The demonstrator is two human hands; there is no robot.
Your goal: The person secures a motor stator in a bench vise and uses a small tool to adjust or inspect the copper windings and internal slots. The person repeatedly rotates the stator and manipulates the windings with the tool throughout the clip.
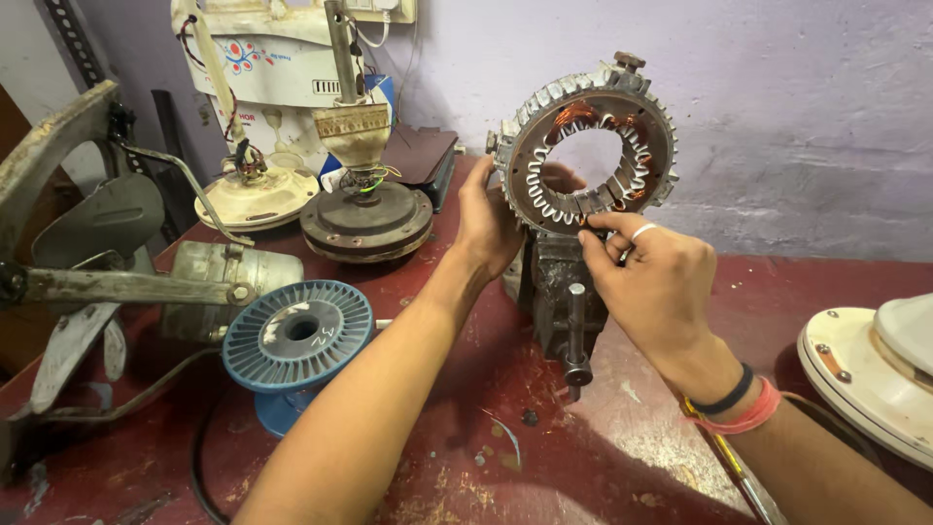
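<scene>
A ring-shaped motor stator (pixel 657 146) with copper windings and white slot liners stands upright in a small dark bench vise (pixel 558 292) on a worn red table (pixel 544 457). My left hand (pixel 486 219) grips the stator's left edge, fingers reaching behind it. My right hand (pixel 653 272), with a ring on one finger and bands at the wrist, pinches at the lower inner rim of the stator, fingertips closed on a slot liner or wire there.
A blue plastic wire spool (pixel 297 335) lies left of my forearm. Behind it sit a ceiling fan motor (pixel 366 216), a cream fan part (pixel 257 194) and an old grey fan (pixel 87 272). A white fan housing (pixel 870 374) is at the right edge.
</scene>
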